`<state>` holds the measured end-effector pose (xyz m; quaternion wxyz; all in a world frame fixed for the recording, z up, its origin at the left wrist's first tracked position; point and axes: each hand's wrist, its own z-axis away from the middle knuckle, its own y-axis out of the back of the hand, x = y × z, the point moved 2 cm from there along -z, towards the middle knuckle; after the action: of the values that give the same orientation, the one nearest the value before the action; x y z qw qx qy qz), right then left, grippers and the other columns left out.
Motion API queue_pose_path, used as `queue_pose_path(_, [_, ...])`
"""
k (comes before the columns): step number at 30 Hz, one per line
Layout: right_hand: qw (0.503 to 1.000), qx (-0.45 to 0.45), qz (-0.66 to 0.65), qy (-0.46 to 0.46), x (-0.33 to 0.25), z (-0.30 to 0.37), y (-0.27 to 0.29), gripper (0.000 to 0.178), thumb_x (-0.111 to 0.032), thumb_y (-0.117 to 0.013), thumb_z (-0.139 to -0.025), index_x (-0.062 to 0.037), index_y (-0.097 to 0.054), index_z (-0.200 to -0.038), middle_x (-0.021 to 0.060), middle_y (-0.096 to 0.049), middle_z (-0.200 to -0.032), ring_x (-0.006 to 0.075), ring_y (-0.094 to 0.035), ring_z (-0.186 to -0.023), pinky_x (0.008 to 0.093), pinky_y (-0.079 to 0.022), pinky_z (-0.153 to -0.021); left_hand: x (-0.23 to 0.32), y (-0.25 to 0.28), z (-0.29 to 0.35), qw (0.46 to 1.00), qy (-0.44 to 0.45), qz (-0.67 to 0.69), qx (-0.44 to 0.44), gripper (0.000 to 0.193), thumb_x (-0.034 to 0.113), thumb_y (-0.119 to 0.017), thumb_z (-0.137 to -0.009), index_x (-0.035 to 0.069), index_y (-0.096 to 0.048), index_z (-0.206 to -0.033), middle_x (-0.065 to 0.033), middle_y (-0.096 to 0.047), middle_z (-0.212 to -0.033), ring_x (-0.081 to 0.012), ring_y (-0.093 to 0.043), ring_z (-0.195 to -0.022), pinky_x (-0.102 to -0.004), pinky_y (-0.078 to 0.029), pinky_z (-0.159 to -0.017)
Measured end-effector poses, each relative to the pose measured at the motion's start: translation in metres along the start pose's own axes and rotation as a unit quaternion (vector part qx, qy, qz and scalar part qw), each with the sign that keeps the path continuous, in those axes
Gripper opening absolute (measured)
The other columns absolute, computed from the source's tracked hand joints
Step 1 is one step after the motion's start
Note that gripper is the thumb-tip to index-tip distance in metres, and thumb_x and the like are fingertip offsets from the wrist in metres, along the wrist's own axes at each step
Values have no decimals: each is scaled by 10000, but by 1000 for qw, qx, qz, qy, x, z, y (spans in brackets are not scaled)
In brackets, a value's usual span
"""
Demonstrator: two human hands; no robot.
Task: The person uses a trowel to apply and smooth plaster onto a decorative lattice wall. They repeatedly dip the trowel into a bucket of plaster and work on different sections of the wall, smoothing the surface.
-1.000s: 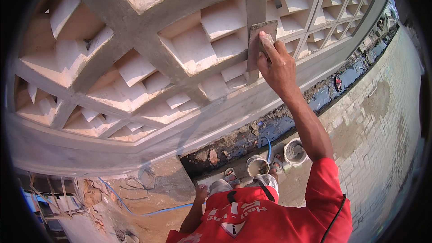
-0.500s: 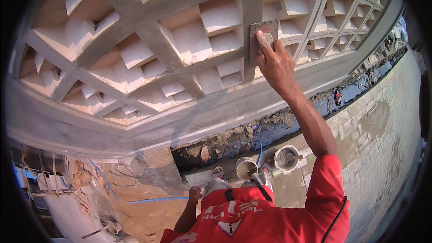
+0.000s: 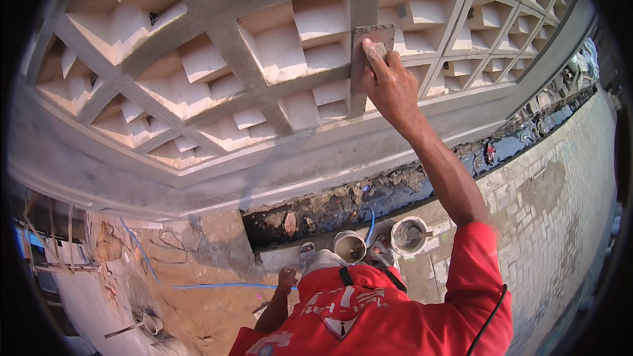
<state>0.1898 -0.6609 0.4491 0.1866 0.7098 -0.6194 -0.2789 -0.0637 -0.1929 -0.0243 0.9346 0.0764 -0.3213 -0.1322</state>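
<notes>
Plastering trowel [image 3: 359, 59] rests against a vertical grey band [image 3: 364, 0] of the lattice wall [image 3: 297, 142], just beneath the outstretched right hand [image 3: 393, 86], which grips its handle with the index finger extended. Well apart from it, the left hand [image 3: 287, 278] hangs low near the waist, fingers curled; whether it holds anything, I cannot tell.

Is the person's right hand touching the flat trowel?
Touching. The head view shows the right hand gripping the flat trowel, index finger laid along its back.
</notes>
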Motion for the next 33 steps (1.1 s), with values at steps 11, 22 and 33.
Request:
queue_pose_path(11, [990,-119,-27,-72,24,133,-78,587,-97,-612,-724,-205,-471,-1284,129,-484,-811,301,-572,-644,407,-488,-513,20,7,-6,1000,-22,-5,14,198,175,-571,-822,64,-552,-985,-68,-569,-761,-162,-525,-468,-285,-404,-379])
queue_pose_path(22, [997,-43,-31,-62,2,67,-48,587,-104,-614,-736,-191,-462,-1296,124,-478,-803,289,-567,-622,401,-477,-514,-20,0,5,998,61,-19,0,225,194,-573,-825,108,-526,-1027,-77,-560,-861,-211,-581,-594,-314,-461,-471])
queue_pose_path(33, [727,-169,-560,-360,33,177,-29,449,-100,-486,-826,-104,-453,-1274,138,-574,-977,259,-623,-760,356,-528,-603,-17,0,10,998,28,49,9,216,210,-555,-824,87,-547,-1001,-64,-569,-830,-191,-570,-575,-302,-462,-450])
